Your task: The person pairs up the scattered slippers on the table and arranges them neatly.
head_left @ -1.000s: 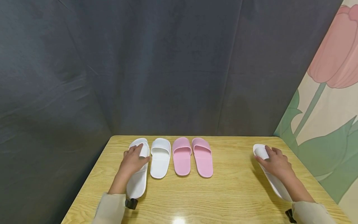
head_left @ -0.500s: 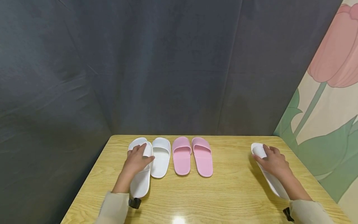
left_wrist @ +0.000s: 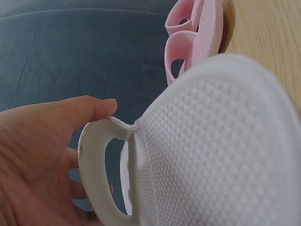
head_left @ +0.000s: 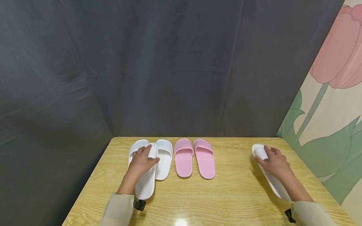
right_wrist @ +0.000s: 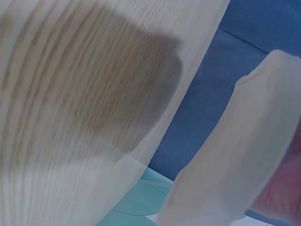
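Observation:
My left hand (head_left: pixel 139 163) grips a white slipper (head_left: pixel 145 187) across its strap, held over two other white slippers. One of these, the left white slipper (head_left: pixel 137 145), is partly covered by it; the other white slipper (head_left: pixel 164 164) shows more fully. In the left wrist view, the thumb of the left hand (left_wrist: pixel 42 141) presses the strap edge beside the textured footbed (left_wrist: pixel 211 150). At the right, my right hand (head_left: pixel 275 164) grips another white slipper (head_left: pixel 273 183) by its strap, tilted above its shadow. Most of the right hand (right_wrist: pixel 282 188) is hidden in the right wrist view.
A left pink slipper (head_left: pixel 184 164) and a right pink slipper (head_left: pixel 205 164) lie side by side near the back of the wooden table (head_left: pixel 220 201). Behind hangs a dark curtain (head_left: pixel 175 69). A tulip-painted wall (head_left: pixel 331 138) borders the right side.
My left hand has moved right with its slipper, uncovering more of the left white slipper and overlapping the one beside it. The right hand has shifted slightly left with its slipper.

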`<state>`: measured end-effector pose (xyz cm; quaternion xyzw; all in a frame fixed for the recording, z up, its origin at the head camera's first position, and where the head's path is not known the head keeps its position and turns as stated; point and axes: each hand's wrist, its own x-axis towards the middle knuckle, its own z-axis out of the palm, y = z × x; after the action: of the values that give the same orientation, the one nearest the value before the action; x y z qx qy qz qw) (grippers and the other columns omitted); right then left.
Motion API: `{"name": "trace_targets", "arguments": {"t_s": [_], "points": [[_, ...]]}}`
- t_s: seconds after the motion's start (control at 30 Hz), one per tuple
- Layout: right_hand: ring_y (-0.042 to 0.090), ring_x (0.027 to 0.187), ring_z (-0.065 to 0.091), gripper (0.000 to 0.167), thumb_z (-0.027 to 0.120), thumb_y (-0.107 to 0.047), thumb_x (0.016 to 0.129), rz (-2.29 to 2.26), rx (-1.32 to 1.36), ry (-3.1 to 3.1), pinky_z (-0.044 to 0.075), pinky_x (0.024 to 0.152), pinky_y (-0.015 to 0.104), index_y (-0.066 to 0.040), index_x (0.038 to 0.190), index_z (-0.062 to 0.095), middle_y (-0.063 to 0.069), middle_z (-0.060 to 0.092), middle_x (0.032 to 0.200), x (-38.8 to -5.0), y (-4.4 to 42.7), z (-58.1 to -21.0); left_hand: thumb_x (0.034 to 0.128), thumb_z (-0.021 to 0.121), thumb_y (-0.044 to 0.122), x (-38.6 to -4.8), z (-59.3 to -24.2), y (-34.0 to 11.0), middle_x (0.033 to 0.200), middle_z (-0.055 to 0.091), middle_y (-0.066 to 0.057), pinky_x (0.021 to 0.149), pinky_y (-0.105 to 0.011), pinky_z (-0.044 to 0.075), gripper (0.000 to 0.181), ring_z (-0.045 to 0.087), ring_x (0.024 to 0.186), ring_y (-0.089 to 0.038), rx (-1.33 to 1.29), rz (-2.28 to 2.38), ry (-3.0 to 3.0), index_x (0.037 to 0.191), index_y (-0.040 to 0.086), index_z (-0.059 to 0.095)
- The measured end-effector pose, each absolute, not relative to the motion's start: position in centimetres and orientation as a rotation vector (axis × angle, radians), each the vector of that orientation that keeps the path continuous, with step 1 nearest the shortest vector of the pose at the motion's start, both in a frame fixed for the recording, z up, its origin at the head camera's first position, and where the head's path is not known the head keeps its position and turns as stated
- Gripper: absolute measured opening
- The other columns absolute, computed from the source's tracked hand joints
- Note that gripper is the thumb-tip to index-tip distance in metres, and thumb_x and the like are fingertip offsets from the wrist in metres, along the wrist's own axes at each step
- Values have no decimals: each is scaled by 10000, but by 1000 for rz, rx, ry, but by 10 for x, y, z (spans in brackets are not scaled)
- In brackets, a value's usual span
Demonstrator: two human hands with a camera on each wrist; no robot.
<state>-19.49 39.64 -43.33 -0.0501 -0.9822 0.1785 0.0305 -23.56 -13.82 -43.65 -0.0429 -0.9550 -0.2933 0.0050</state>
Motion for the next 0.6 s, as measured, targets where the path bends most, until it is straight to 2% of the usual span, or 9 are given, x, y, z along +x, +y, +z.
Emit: {"name": "trace_targets", "arguments": {"t_s": [0.2,0.6], "points": [[713,1200,332,885,526,-578,991,560,-145,-3018,355,845,779,90,1516,278,447,254,1441,-196,393,-434,913,702,429,-237,-439,-130,1550,369,-271,1046,-675,369,778,308,1395,-546,-169,-896,-2972,1549,92,407],[696,1225,314,909,550,-569,982,603,-166,-3001,345,874,786,94,1523,242,440,246,1457,-199,385,-433,911,702,464,-240,-436,-111,1585,337,-235,1019,-646,408,791,323,1395,-495,-167,-926,-2979,1563,137,395]]}}
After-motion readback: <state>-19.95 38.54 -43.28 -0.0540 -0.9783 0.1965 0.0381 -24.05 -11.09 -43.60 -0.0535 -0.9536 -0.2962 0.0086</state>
